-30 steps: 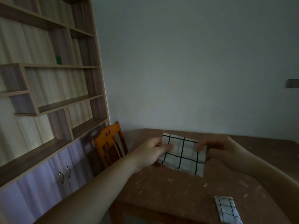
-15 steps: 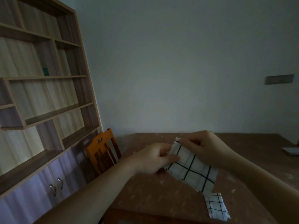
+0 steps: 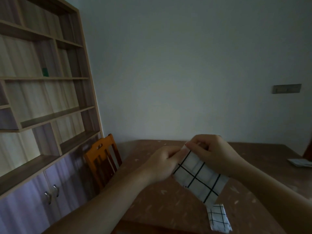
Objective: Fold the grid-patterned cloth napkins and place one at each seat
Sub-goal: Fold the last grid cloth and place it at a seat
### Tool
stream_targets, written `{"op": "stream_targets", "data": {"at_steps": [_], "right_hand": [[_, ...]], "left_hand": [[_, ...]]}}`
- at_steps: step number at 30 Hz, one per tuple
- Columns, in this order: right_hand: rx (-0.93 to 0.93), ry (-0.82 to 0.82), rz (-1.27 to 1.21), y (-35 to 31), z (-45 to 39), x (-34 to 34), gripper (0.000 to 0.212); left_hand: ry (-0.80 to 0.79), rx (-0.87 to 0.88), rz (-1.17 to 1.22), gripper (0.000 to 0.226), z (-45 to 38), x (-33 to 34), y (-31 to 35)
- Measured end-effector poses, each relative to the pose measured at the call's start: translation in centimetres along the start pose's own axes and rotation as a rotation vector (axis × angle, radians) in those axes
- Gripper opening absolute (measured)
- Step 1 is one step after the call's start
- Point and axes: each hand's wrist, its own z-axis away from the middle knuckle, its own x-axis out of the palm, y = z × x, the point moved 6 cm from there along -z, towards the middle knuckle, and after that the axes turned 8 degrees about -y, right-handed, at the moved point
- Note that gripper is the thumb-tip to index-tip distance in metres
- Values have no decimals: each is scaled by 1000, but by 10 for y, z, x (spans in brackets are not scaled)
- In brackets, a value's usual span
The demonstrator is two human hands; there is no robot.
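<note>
Nearest the camera, 2 bare forearms reach in from the bottom corners, both cut off by the frame edge. Beside the right forearm, a folded grid-patterned napkin (image 3: 219,218) lies flat on the table (image 3: 160,203) near its front edge; its near end blurs into the dim light.

Above it, a second, larger napkin (image 3: 200,179) is held up over the table between the 2 hands, tilted so that its lower corner hangs toward the folded one. Whether that corner touches the folded napkin cannot be told. Its top edge is hidden behind the fingers, so the fold there cannot be made out.

The left hand (image 3: 163,163) is turned back-up with its fingers curled in, pinching the cloth's upper left edge; its fingertips are hidden behind its own knuckles. The right hand (image 3: 210,153) sits a little higher, fingers bent over and thumb forward, gripping the upper corner of the same napkin. The 2 hands are nearly touching.

Farther right, at the table's edge, a pale flat object (image 3: 299,162) lies half cut off by the frame; it is too dim to identify. To the left, an orange wooden chair (image 3: 103,159) stands pushed up to the table's side. Behind it a wooden shelf unit (image 3: 50,102) with cabinet doors rises against the wall, a small green item (image 3: 44,72) on 1 shelf. A grey wall plate (image 3: 287,88) sits on the far wall.
</note>
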Motion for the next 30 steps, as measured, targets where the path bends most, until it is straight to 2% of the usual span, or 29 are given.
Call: {"op": "stream_targets", "data": {"at_steps": [3, 5, 8, 11, 15, 17, 19, 21, 23, 25, 27, 30], "right_hand": [[106, -22, -72, 17, 9, 0, 48], [151, -11, -124, 26, 17, -1, 45], [180, 96, -305, 36, 24, -4, 37], [193, 92, -411, 42, 26, 2, 28], [244, 160, -538, 55, 34, 7, 38], [279, 117, -716, 57, 37, 16, 43], [327, -20, -859, 58, 41, 32, 42], [336, -83, -795, 61, 44, 39, 36], [357, -67, -749, 66, 45, 41, 32], [382, -86, -691, 71, 45, 42, 23], [376, -194, -559, 70, 45, 46, 11], [386, -334, -404, 70, 45, 56, 9]], "left_hand": [[127, 75, -40, 39, -5, -5, -1], [188, 104, -73, 41, -7, -10, -5], [229, 119, -114, 43, -8, -8, -9], [273, 100, -89, 43, -6, -7, -15], [313, 102, -74, 47, -6, -9, -25], [331, 109, -74, 49, -8, -8, -28], [377, 112, -62, 47, -11, -8, -31], [406, 95, -57, 46, -11, -8, -36], [375, 32, -68, 46, -9, -8, -46], [246, -49, -34, 47, -9, -5, -58], [137, -147, 40, 41, -9, -6, -72], [-29, -185, 131, 37, -13, -5, -87]]}}
